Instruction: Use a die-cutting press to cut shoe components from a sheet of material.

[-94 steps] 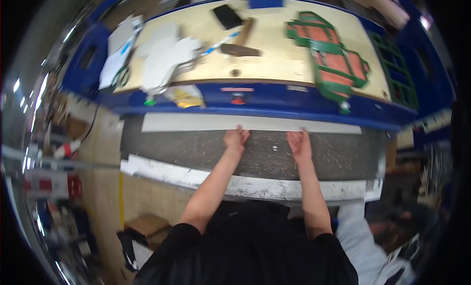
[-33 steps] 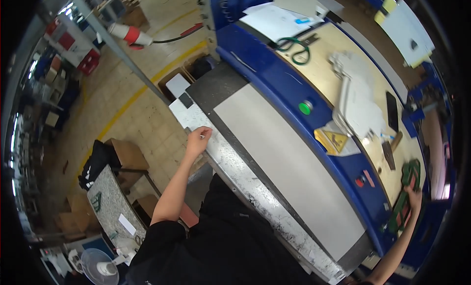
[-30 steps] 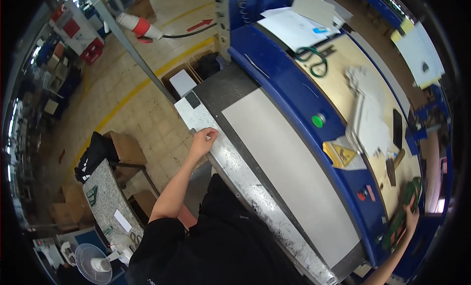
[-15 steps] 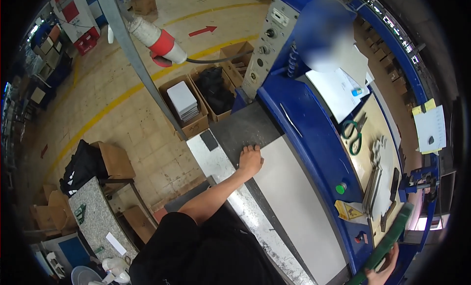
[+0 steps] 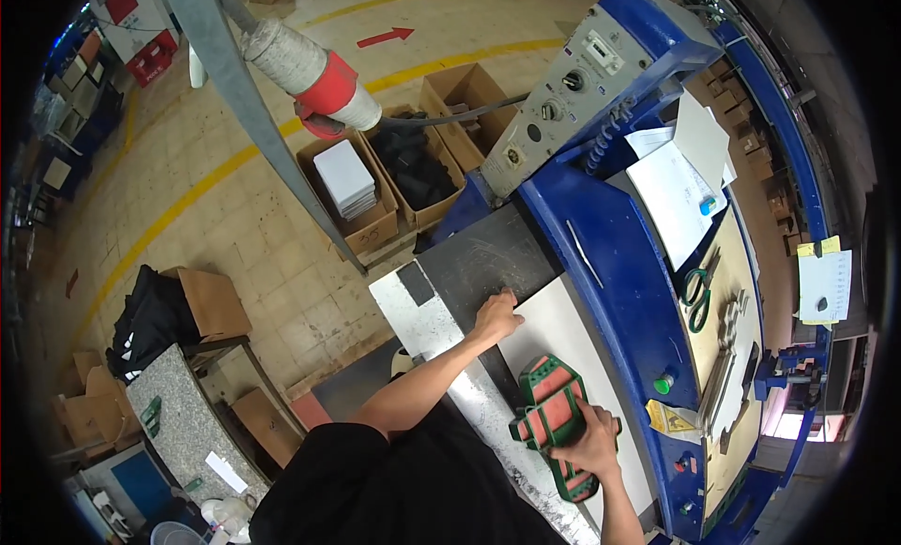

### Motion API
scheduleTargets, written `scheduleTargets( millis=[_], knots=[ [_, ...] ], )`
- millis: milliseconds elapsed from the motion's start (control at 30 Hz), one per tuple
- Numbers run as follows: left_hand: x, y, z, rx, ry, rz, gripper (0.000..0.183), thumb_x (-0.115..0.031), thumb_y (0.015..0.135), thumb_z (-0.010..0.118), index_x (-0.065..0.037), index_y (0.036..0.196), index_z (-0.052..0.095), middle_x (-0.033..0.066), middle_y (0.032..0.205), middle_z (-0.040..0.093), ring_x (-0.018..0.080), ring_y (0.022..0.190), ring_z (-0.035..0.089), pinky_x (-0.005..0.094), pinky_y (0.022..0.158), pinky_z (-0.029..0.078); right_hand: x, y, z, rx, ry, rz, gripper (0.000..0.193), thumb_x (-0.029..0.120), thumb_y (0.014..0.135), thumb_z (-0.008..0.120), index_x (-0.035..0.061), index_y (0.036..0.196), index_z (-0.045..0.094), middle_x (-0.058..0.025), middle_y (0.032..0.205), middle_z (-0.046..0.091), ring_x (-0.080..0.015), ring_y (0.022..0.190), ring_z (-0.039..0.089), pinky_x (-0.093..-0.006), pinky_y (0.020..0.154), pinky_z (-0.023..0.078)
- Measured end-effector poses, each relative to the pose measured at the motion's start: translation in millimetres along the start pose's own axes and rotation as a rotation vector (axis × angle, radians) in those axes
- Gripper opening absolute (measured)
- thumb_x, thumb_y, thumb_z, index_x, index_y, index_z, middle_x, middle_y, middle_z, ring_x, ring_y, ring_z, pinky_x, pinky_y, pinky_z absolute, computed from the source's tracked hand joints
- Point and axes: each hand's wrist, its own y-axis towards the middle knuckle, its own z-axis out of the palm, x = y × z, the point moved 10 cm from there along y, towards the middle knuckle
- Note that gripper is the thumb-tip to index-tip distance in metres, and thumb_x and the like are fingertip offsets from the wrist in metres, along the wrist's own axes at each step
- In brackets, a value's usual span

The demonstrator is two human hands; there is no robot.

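Observation:
A white sheet lies on the dark pad of the blue machine. At its far left corner is my left hand, its fingers curled against the sheet's edge. My right hand grips a cutting die with green edges and salmon-pink filling, held above the sheet. The die's pink face is turned up, and my fingers cover part of its right side. Between me and the pad runs a worn silver metal ledge.
Scissors with green handles and several metal strips lie on the machine's wooden shelf. A grey control panel rises at the far end. Beyond the ledge stand cardboard boxes. A speckled side table stands at left.
My right hand has brought the cutting die from the machine's near right side to over the white sheet. My left hand stays at the sheet's far corner, fingers more curled. The view has shifted.

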Motion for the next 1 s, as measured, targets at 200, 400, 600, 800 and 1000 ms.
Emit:
scheduleTargets(
  millis=[200,400,600,800,1000],
  knots=[
    [22.6,-11.3,-9.4,-0.037,0.032,-0.046,0.034,-0.019,0.073,0.080,-0.004,0.097,0.060,0.0188,0.085,0.068,0.0349,0.086,0.067,0.0423,0.077,0.051,-21.3,39.0,45.3,-0.089,-0.066,0.017,0.100,0.035,0.042,0.085,0.0112,0.133,0.052,-0.0174,0.115,0.054,-0.0380,0.111,0.048,-0.0482,0.101,0.035],
    [24.2,2.1,-27.4,-0.026,0.106,0.035,0.033,-0.012,0.072,0.081,-0.002,0.095,0.061,0.0186,0.085,0.068,0.0330,0.084,0.068,0.0411,0.073,0.052,-22.2,84.9,57.8,-0.133,0.021,-0.043,0.105,0.032,0.043,0.088,0.0116,0.138,0.047,-0.0214,0.125,0.047,-0.0388,0.124,0.040,-0.0527,0.111,0.023],
    [4.8,-18.5,-71.6,-0.090,0.345,0.383,0.039,-0.012,0.069,0.081,-0.003,0.102,0.064,0.0137,0.090,0.066,0.0311,0.078,0.066,0.0384,0.072,0.053,-11.1,116.3,61.7,-0.142,0.104,-0.053,0.105,0.026,0.049,0.088,0.0132,0.143,0.042,-0.0211,0.135,0.039,-0.0412,0.128,0.036,-0.0502,0.111,0.025],
    [13.8,-44.9,-39.5,-0.010,0.236,0.442,0.029,-0.009,0.070,0.078,0.001,0.095,0.066,0.0152,0.099,0.067,0.0342,0.087,0.064,0.0405,0.079,0.051,-43.6,38.8,74.7,-0.603,0.318,0.035,0.075,0.014,0.068,0.080,0.0114,0.135,0.049,-0.0216,0.136,0.039,-0.0401,0.129,0.036,-0.0472,0.107,0.032],
    [19.7,-22.3,-26.3,-0.126,0.462,0.356,0.030,-0.020,0.070,0.082,0.000,0.084,0.064,0.0143,0.084,0.068,0.0291,0.072,0.067,0.0407,0.066,0.051,-181.6,-141.5,186.2,-1.044,0.922,0.834,0.025,0.012,0.084,0.068,0.0017,0.105,0.059,-0.0113,0.109,0.056,-0.0220,0.101,0.054,-0.0348,0.087,0.045]
  ],
)
